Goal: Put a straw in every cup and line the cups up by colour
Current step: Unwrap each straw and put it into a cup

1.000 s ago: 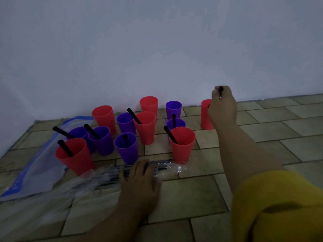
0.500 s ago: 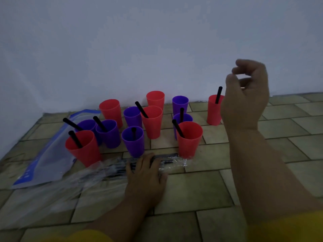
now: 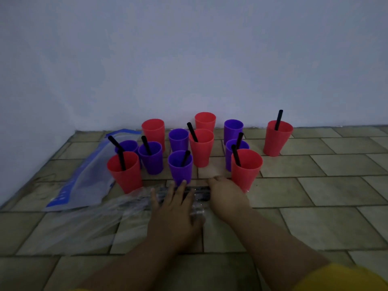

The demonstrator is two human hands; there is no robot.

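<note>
Presses left hand [image 3: 174,208] flat on straw packet [image 3: 199,193], fingers straight. Rests right hand [image 3: 227,196] just beside, fingers hidden: cannot tell grip. Just beyond, red cup [image 3: 246,171].

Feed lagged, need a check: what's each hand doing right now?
Left hand: open, flat on the straw pack.
Right hand: fingers hidden at pack's end; cannot tell.

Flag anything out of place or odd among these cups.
One red cup with a straw stands alone at the right, apart from the mixed red-and-purple cluster. Nothing looks tipped or spilled.
</note>
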